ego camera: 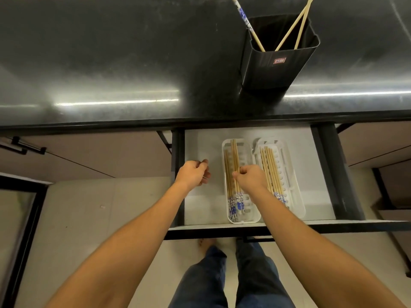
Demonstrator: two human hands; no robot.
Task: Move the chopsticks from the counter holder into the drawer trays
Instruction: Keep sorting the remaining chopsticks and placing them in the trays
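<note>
Lower centre, the right hand (pixel 250 177) curls its fingers round a bunch of chopsticks (pixel 234 156) lying lengthwise over the left tray (pixel 249 220) in the drawer (pixel 200 141), their plain ends jutting beyond the knuckles. The left hand (pixel 193 173) hangs loosely curled and empty beside that tray. Three spare chopsticks (pixel 244 17) stand in the holder (pixel 275 70), upper right.
</note>
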